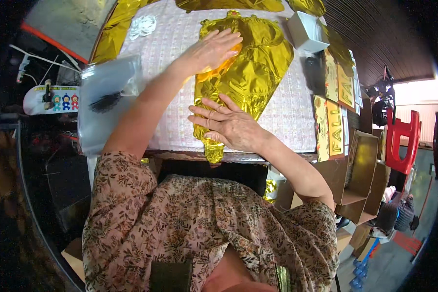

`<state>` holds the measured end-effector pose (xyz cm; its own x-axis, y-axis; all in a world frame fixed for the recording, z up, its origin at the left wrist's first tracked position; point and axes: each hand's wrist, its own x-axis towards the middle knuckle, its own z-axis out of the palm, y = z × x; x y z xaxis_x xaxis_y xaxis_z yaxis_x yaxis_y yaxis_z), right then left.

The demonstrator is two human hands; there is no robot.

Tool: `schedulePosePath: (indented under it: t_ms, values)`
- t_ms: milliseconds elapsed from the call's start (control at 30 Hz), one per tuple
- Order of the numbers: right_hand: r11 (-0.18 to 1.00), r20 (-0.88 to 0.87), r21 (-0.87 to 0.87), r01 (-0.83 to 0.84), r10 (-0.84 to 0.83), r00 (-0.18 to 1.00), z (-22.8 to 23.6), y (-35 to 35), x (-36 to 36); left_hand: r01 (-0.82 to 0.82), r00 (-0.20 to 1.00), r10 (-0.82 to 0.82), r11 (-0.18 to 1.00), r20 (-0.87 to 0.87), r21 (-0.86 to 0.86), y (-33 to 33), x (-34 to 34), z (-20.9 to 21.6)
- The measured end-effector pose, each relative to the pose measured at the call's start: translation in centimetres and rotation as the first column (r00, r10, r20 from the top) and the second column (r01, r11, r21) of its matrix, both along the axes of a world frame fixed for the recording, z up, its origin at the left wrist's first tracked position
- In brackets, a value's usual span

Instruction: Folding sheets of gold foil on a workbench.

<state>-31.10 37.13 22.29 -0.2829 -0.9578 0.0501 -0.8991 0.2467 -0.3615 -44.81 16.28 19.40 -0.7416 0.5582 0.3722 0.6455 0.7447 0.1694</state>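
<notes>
A flat gold foil balloon (258, 58) lies on the cloth-covered table (173, 104) in front of me, creased and wider at its far end. My left hand (211, 51) rests flat on its upper left part, fingers stretched and pointing right. Orange light reflects off the foil beside those fingers. Closer to me, my right hand (231, 124) lies with fingers spread across the balloon's lower part. Just below it, a narrow foil tab (213, 152) reaches over the table's near edge. Neither hand grips anything.
Clear plastic bags (109, 102) lie at the table's left edge, below some white rings (142, 25). More gold foil (228, 4) is at the far edge. At right stand a white box (307, 31), printed cards (335, 127), cardboard boxes (362, 163) and a red plastic stool (403, 141).
</notes>
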Motion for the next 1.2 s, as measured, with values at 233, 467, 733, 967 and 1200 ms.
schedulePosePath:
  t_ms: [233,467,733,967,1200]
  values:
    - [1.000,0.000,-0.022,0.003,-0.003,1.000,-0.3,0.1,0.2,-0.083,0.997,0.083,0.996,-0.005,-0.021,0.5,-0.6,-0.8]
    - [1.000,0.046,0.007,0.016,-0.016,0.999,-0.1,0.1,0.1,-0.143,0.984,0.149,0.988,0.094,-0.063,0.9,-0.3,-0.8]
    - [0.551,0.326,-0.292,0.782,-0.711,0.623,3.0,3.9,-10.2,-0.164,0.980,0.175,0.980,0.097,-0.111,1.0,-0.4,-0.8]
    - [0.324,-0.002,-0.054,0.945,-0.946,0.324,0.7,6.5,-22.8,-0.193,0.967,0.213,0.970,0.136,-0.150,1.1,-0.5,-0.9]
    - [0.218,0.026,-0.231,0.948,-0.973,0.230,-0.6,5.1,-26.6,-0.189,0.974,0.197,0.979,0.114,-0.078,1.2,-0.3,-1.1]
